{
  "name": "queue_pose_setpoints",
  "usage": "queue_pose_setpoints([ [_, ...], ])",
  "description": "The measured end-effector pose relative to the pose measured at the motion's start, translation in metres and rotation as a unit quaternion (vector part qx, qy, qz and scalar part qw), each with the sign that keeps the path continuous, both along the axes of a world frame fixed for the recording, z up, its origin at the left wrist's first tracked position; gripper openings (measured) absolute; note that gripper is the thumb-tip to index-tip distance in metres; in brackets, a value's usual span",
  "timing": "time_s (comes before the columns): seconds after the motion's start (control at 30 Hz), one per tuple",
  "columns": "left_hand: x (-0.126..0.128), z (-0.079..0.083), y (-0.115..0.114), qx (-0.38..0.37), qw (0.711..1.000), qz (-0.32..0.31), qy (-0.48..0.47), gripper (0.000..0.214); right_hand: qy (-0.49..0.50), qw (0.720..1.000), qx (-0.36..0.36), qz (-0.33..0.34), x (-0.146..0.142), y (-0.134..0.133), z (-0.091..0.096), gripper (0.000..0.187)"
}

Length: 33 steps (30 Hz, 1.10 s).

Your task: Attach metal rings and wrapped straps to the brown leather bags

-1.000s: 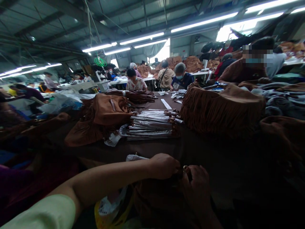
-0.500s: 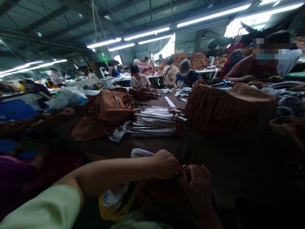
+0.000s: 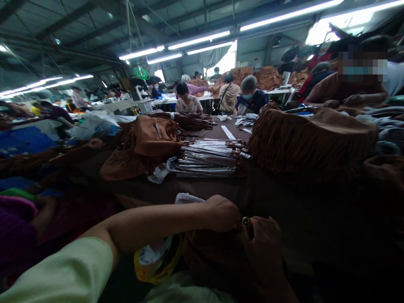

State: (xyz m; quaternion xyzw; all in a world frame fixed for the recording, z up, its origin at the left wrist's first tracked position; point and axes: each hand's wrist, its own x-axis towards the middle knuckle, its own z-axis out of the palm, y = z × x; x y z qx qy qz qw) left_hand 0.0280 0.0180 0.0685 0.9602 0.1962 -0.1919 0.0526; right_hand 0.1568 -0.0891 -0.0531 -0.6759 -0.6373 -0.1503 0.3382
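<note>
In my lap, at the table's near edge, lies a dark brown suede bag (image 3: 208, 254). My left hand (image 3: 223, 213) is closed at the bag's top edge, and what its fingertips pinch is hidden. Right beside it, my right hand (image 3: 263, 237) is curled and grips the bag's top edge. A gold-coloured metal ring (image 3: 245, 221) shows between the two hands. Behind my left wrist lies a strip wrapped in white plastic (image 3: 189, 198). The lower part of the bag is lost in shadow.
Plastic-wrapped straps (image 3: 208, 162) lie stacked on the dark table (image 3: 205, 187). Brown fringed bags stand left (image 3: 154, 139) and right (image 3: 303, 141) of them. A yellow plastic bag (image 3: 158, 273) hangs below my left forearm. Co-workers sit across the table, and one in purple (image 3: 19, 227) is at left.
The view has shifted slightly, so the table and its piles appear a little farther right. Both my hands stay together at the bag's top edge, with little visible movement.
</note>
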Motion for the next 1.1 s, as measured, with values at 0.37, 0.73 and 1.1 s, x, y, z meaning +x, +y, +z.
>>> queue_pose_setpoints([
  [0.37, 0.0, -0.004, -0.003, 0.0, 1.0, 0.0, -0.006, 0.02, -0.026, 1.0, -0.017, 0.001, 0.0, 0.001, 0.0, 0.017],
  [0.73, 0.006, -0.031, 0.012, -0.341, 0.897, 0.261, -0.099, 0.014, -0.014, 1.0, -0.019, 0.011, 0.008, 0.001, 0.0, 0.017],
  [1.1, 0.002, -0.042, -0.005, -0.119, 0.97, 0.184, -0.102, 0.015, -0.001, 0.999, 0.017, 0.033, 0.009, 0.003, -0.005, 0.016],
])
